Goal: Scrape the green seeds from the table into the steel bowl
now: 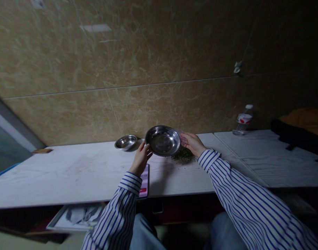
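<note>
A shiny steel bowl (pixel 162 140) is held up over the table, its inside facing me; I see nothing but reflections in it. My left hand (pixel 141 158) grips its lower left rim, thumb at the edge and fingers behind. At the right rim, my right hand (pixel 192 143) steadies the same bowl, with a faint translucent patch by its fingertips that I cannot make out. Beneath my right hand lies a loose pile of small dark green bits (pixel 184 155), partly covered by bowl and hand. Left of the held bowl, a smaller steel bowl (pixel 125 142) stands near the wall.
A phone (pixel 144 182) with a lit screen lies by my left wrist at the front edge. Farther right stand a clear water bottle (pixel 243 120) and dark and orange cloth (pixel 304 125). Below the white tabletop (pixel 70 173), an open drawer (pixel 78 217) juts out. A tiled wall (pixel 148 69) rises behind.
</note>
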Tool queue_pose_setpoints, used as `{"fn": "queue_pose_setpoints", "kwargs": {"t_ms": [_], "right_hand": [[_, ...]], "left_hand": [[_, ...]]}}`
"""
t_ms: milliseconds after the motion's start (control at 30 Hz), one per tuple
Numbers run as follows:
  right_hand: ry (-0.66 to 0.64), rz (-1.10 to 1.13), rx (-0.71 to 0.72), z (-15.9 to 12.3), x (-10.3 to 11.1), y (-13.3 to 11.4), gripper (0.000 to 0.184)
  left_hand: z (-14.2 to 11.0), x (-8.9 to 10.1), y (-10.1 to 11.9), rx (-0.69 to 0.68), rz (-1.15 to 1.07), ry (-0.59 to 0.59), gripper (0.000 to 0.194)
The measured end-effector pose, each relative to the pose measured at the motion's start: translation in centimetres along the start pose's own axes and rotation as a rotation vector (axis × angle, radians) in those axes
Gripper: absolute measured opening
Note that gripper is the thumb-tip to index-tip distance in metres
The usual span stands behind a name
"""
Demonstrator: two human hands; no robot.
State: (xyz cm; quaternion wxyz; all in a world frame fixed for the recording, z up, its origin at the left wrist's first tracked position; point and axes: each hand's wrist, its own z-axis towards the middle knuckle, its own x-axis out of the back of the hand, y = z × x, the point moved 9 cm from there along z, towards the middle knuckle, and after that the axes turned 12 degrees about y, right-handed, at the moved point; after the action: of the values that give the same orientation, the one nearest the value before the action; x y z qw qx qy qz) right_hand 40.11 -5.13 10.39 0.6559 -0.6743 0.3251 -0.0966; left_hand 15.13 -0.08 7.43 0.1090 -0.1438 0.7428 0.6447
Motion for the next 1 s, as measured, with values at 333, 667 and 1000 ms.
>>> {"fn": "queue_pose_setpoints", "kwargs": {"t_ms": [333, 667, 1000], "right_hand": [[0.037, -0.041, 0.039, -3.3, 4.2, -0.6, 0.011], [0.029, -0.091, 0.049, -5.0, 6.0, -0.3, 0.009], [-0.014, -0.098, 0.04, -6.6, 7.4, 0.6, 0.011]], "left_hand": [[-3.4, -2.2, -0.9, 0.006, 0.026, -0.09, 0.047], [-5.8, -2.0, -2.8, -0.004, -0.02, -0.124, 0.05], [-7.4, -0.8, -4.7, 0.015, -0.012, -0.068, 0.048]]}}
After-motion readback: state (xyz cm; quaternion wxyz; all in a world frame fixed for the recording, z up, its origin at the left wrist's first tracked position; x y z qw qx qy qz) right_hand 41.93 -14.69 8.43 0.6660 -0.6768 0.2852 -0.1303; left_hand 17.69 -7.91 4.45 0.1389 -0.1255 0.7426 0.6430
